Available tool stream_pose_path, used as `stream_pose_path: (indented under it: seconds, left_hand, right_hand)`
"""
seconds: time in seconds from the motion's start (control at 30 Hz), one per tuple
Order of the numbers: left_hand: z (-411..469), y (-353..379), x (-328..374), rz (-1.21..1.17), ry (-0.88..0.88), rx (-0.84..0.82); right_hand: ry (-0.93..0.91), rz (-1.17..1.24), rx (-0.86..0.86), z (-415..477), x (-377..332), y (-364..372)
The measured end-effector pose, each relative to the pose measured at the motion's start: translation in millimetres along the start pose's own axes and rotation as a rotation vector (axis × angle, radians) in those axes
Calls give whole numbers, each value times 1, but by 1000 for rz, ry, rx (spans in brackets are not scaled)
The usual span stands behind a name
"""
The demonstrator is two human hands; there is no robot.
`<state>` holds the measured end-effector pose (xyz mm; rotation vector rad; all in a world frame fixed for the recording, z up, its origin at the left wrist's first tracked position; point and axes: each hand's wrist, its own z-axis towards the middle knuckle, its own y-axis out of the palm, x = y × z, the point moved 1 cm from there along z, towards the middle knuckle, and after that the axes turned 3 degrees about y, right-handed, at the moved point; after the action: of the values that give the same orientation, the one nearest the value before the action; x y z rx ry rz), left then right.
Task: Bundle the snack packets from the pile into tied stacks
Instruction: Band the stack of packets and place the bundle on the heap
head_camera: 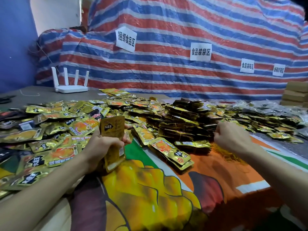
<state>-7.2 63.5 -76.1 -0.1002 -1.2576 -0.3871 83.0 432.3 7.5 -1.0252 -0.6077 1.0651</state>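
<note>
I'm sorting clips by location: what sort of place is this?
Probably a makeshift food-packing workshop: heaps of gold snack packets, paper zone signs taped to a striped tarp, cardboard boxes stacked at right.

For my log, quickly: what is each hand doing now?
Left hand: grips packets.
Right hand: curled; whether it holds anything cannot be told.

Bright, even indoor light, shadows soft. Glare flashes off the foil packets [55, 147] beside the left hand [106, 145]. Beyond both hands the striped tarpaulin [166, 72] bows with wide-angle distortion; far past the right hand [231, 137], detail blurs.
</note>
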Motion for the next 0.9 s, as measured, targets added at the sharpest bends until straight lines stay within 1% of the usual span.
stream_pose_path:
  seconds: [0.07, 0.13, 0.3, 0.37, 0.43, 0.53, 0.63, 0.7, 0.77, 0.83, 0.9]
  left_hand:
    - [-6, 3, 14, -56, 17, 31]
    - [-11, 8, 26, -142, 38, 39]
    - [-15, 8, 39, -172, 25, 157]
    - [-17, 8, 44, -165, -8, 181]
    - [-17, 7, 46, -125, -60, 248]
    - [-13, 2, 47, -38, -119, 308]
    - [-11, -7, 47, 55, -162, 298]
    - [-10, -12, 46, 126, -161, 288]
    - [-7, -19, 46, 195, -171, 315]
    - [-4, -25, 46, 182, -216, 330]
    - [-3, -28, 48, 102, -269, 297]
  right_hand:
    - [-62, 128, 108, 0, -16, -10]
    - [-150, 279, 113, -3, -47, -18]
    - [-375, 613, 27, -24, -136, -16]
    - [-455, 724, -41, -30, -170, -10]
    - [-508, 835, -110, -34, -199, -2]
    - [-516, 1007, -192, -37, -233, 13]
    - [-469, 1166, -219, -40, -251, 35]
    - [-444, 1213, -217, -41, -255, 49]
    - [-452, 1255, -287, -38, -256, 53]
    - [-448, 1261, -359, -35, -254, 55]
    - [-411, 1283, -494, -35, -251, 56]
